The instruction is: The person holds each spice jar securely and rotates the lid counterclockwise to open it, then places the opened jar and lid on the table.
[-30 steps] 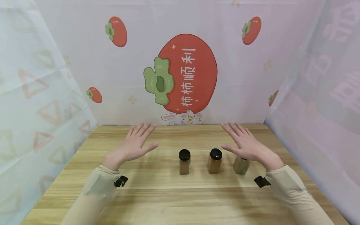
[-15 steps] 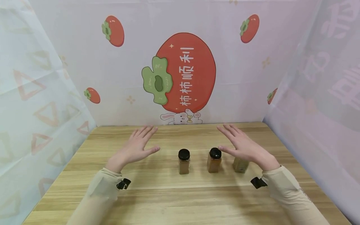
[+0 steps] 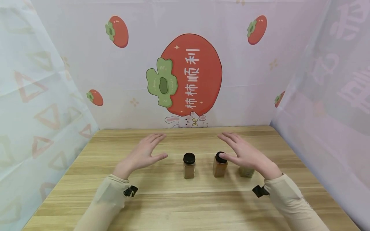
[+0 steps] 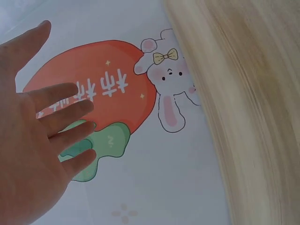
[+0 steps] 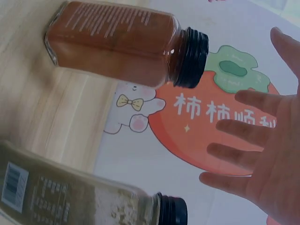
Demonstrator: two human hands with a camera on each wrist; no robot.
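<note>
Here, three jars (image 3: pixel 189 166) of powder (image 5: pixel 110 47)

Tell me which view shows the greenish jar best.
The right wrist view: the greenish jar appears close up, its black cap and barcode visible, though the frame crops it. In the head view, the right hand hides its top; only the lower part shows. The left wrist view misses it.

Looks forward and down from the head, well back, over table (image 3: pixel 173 208) to far wall (image 3: pixel 138 32)! Peers wallward, tilted, from left wrist, close past left hand (image 4: pixel 37 136); from right wrist, close past brown jar (image 5: pixel 112 44). Shares between wrists the persimmon print (image 3: pixel 206 75).
</note>
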